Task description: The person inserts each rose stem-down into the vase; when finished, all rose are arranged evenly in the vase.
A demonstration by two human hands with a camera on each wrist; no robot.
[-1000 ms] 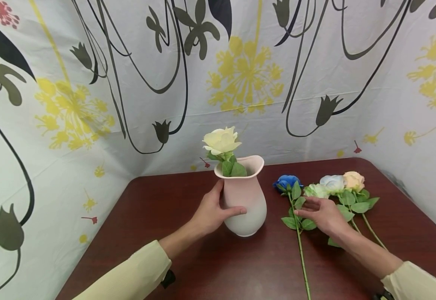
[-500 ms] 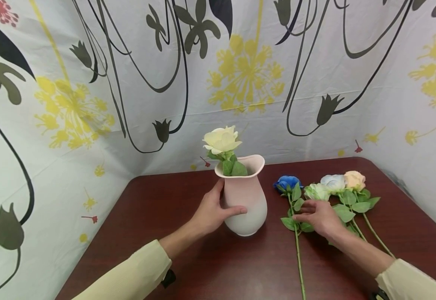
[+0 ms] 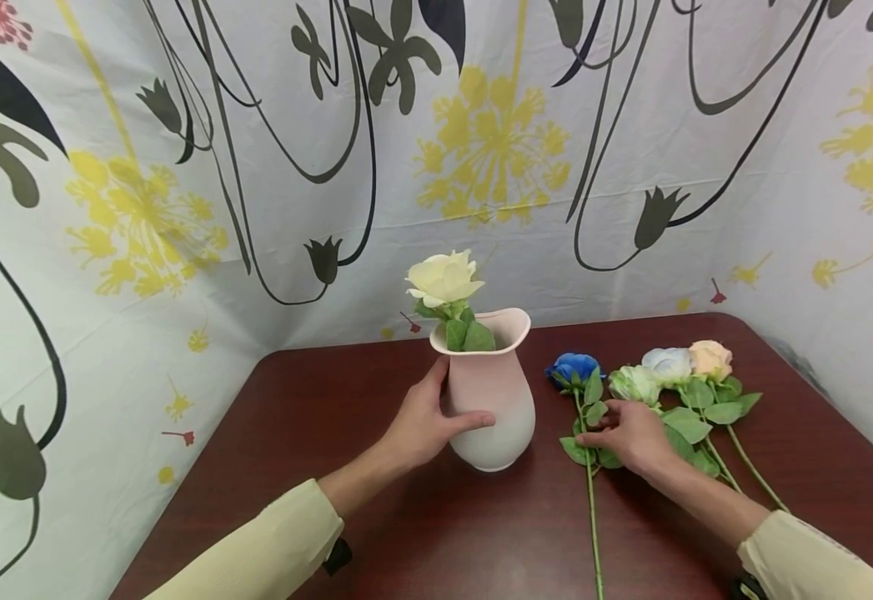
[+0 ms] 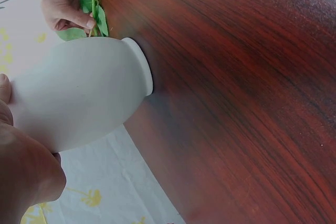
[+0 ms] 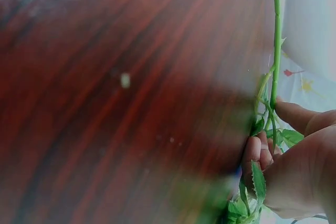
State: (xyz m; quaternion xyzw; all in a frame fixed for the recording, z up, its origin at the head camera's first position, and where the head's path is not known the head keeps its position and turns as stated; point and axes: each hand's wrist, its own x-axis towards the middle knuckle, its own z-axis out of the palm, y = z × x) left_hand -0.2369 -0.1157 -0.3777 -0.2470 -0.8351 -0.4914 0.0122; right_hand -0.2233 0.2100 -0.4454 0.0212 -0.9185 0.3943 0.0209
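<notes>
My left hand (image 3: 421,425) grips the side of a pink-to-white vase (image 3: 498,408), its thumb lying across the front. The vase stands on the table with a cream rose (image 3: 445,280) in its mouth. To the right, a blue rose (image 3: 574,368) lies with its long stem pointing toward me. My right hand (image 3: 637,435) pinches that stem among the leaves, between thumb and fingers. In the right wrist view, the green stem (image 5: 276,30) rises from the pinch, with leaves around the fingers. The left wrist view shows the vase's rounded body (image 4: 84,93) close up.
Beyond my right hand lie a pale green rose (image 3: 634,384), a light blue rose (image 3: 667,365) and a peach rose (image 3: 709,360), their leaves overlapping. The dark red-brown table (image 3: 346,400) ends at a flower-patterned cloth (image 3: 271,233) behind.
My right hand has closed its thumb and fingers on the blue rose's stem and shifted it slightly left, the lower stem swinging left too. The left hand and vase stay put.
</notes>
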